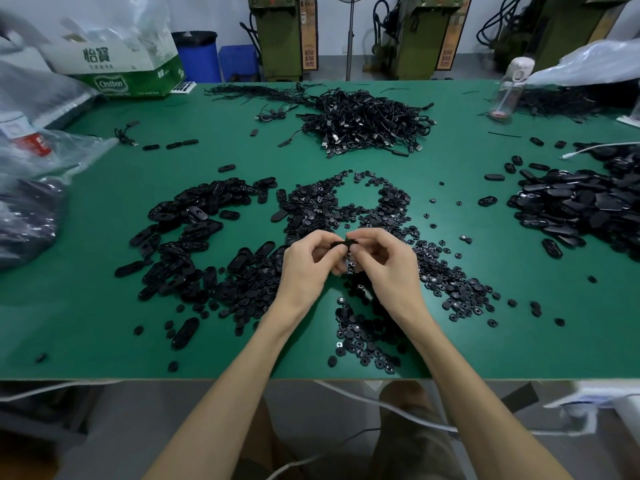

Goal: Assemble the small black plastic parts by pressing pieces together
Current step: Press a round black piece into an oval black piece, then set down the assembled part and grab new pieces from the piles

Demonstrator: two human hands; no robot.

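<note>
Left hand (306, 263) and right hand (386, 261): fingertips meet, both pinching one small black part (341, 244) just in front of the heap of round pieces (322, 202).
Step judged: pressing two pieces together; next likely needs an aligned, firm squeeze. Matte moulded plastic throughout: slotted ovals (187, 233) left of the heap, smooth-backed ovals (571, 206) right, tangled cables (363, 126) behind, on the green bench (104, 306).

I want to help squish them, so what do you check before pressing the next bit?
1. The left hand and right hand both pinch the black part: ok.
2. Its pieces lined up: cannot tell, hidden in the grip.
3. Plenty of round pieces close by: ok.
4. Plenty of oval pieces to the left: ok.
5. Pressed fully together: cannot tell.
</note>
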